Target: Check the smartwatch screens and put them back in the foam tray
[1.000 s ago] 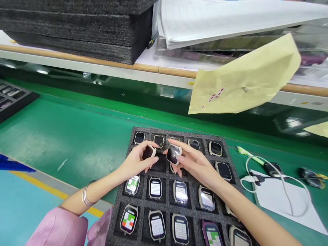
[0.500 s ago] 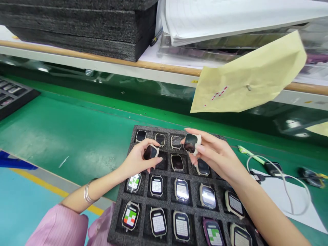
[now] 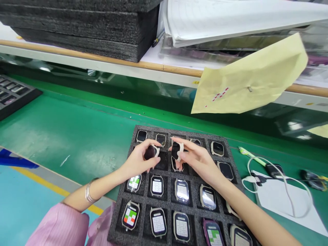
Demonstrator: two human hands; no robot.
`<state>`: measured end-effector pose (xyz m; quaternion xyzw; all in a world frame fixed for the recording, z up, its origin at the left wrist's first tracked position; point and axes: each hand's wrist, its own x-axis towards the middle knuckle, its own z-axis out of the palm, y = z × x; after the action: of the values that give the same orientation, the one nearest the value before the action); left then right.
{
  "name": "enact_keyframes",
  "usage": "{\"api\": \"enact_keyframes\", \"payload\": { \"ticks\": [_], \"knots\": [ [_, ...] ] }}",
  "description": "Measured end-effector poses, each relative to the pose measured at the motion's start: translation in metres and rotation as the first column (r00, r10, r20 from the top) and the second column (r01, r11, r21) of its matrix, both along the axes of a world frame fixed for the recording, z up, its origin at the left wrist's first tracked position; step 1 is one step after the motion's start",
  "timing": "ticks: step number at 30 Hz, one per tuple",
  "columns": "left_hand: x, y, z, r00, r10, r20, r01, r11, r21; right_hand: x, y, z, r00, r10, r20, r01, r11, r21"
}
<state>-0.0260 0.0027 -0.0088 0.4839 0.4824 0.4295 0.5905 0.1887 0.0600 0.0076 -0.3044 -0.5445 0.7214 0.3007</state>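
Observation:
My left hand point(image 3: 142, 155) grips a watch case point(image 3: 151, 152) with a dark screen, holding it between thumb and fingers above the left part of a black foam tray point(image 3: 169, 171). Just to its right, my right hand point(image 3: 196, 155) pinches a second pale watch point(image 3: 176, 150), tilted, its screen dark too. The two watches are apart. Under the hands, the tray's square pockets hold several strapless watches. Those in the near rows have lit screens, such as one with green and red blocks point(image 3: 130, 216) and a purple one point(image 3: 213, 233); the far rows are dark.
Black foam blocks point(image 3: 102, 30) and papers point(image 3: 230, 20) lie on a shelf above the green bench point(image 3: 77, 123). A yellow sheet point(image 3: 248, 78) hangs from the shelf edge. At right are a white cable point(image 3: 285, 186), a green pen point(image 3: 252, 156) and white paper point(image 3: 289, 201). Another tray point(image 3: 17, 94) sits far left.
My right hand has moved left with its watch, closer to my left hand, uncovering watches at the tray's right side. My left hand stays nearly still.

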Motion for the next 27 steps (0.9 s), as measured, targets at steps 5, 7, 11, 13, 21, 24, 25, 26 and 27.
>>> {"api": "enact_keyframes", "payload": {
  "ticks": [5,7,11,13,21,24,25,26,27],
  "knots": [
    [0.002,-0.001,0.001,1.0,-0.012,-0.022,0.013,0.999,0.03,-0.001,-0.005,-0.001,0.998,0.059,0.016,-0.059,0.998,0.005],
    [0.002,-0.001,0.0,1.0,-0.016,-0.026,0.017,1.0,0.019,-0.002,-0.006,-0.001,0.998,0.067,0.02,-0.067,0.998,0.007],
    [0.004,-0.002,-0.001,0.999,-0.025,-0.028,0.026,1.0,0.013,-0.002,-0.007,-0.004,0.997,0.074,0.013,-0.075,0.997,0.019],
    [0.005,-0.002,0.0,0.999,-0.027,-0.032,0.028,0.999,0.022,-0.002,-0.008,-0.005,0.997,0.073,0.007,-0.073,0.997,0.021],
    [0.006,-0.001,0.001,0.99,-0.032,-0.134,0.046,0.994,0.104,0.001,-0.01,0.001,0.996,0.085,0.003,-0.085,0.996,0.013],
    [0.008,-0.003,0.004,0.983,-0.061,-0.172,0.084,0.989,0.126,0.002,-0.011,0.002,0.995,0.096,0.015,-0.096,0.995,0.025],
    [0.008,-0.003,0.005,0.983,-0.063,-0.172,0.087,0.987,0.133,0.002,-0.011,0.002,0.995,0.101,0.02,-0.102,0.994,0.028],
    [0.008,-0.004,0.006,0.984,-0.06,-0.167,0.084,0.987,0.14,0.003,-0.011,0.002,0.994,0.106,0.025,-0.107,0.994,0.031],
    [0.009,-0.005,0.007,0.986,-0.054,-0.158,0.077,0.986,0.147,0.003,-0.011,0.002,0.993,0.11,0.032,-0.111,0.993,0.034]
  ]
}}
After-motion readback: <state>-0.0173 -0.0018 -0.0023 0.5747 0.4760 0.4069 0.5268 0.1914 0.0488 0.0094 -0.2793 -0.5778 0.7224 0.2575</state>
